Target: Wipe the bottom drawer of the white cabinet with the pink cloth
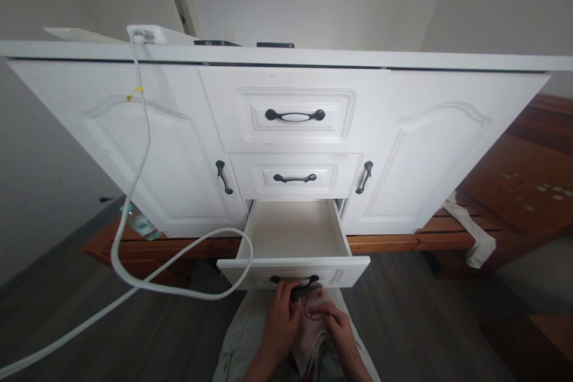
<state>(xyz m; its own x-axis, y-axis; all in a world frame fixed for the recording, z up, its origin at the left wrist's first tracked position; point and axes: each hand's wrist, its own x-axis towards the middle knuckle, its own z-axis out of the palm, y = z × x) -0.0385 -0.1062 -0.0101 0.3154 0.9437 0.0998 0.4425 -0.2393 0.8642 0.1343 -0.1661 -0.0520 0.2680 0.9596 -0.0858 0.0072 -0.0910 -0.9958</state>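
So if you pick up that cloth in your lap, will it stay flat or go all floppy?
Probably floppy: the cloth already lies bunched in soft folds between the hands, left and right. It looks thin, so likely light for its size. It should not roll or break, though loose ends could snag on the open drawer just in front.
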